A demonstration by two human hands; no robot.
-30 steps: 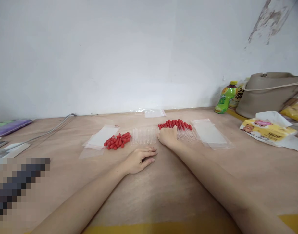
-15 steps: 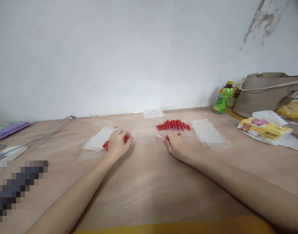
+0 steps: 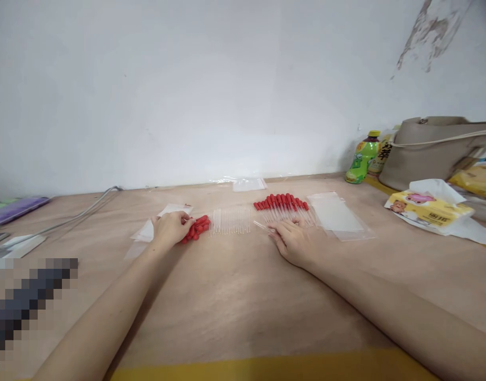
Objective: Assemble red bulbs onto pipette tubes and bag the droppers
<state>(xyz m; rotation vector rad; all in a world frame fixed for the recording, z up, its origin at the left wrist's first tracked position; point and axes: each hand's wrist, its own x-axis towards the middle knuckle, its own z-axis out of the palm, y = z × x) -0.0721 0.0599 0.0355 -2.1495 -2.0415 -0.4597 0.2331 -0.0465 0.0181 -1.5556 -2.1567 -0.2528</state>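
Note:
My left hand (image 3: 170, 227) is at the left edge of a pile of red rubber bulbs (image 3: 196, 228), its fingers closed at the tips; what they hold, if anything, is hidden. Right of the pile, a row of clear thin tubes (image 3: 231, 221) lies on the table. My right hand (image 3: 293, 239) is closed on a clear tube (image 3: 262, 226) that points left from its fingertips. Just beyond this hand lie several clear droppers with red bulbs (image 3: 282, 203), fanned side by side with the bulbs facing the wall.
Clear plastic bags lie at the left (image 3: 144, 233), at the right (image 3: 338, 214) and near the wall (image 3: 249, 184). At the right are a green bottle (image 3: 362, 161), a grey bag (image 3: 425, 151) and a tissue pack (image 3: 429, 209). A cable (image 3: 84, 211) crosses the left side.
My left hand has moved left, uncovering the pile of red bulbs. In my right hand a clear tube now shows, pointing left; that hand has barely moved.

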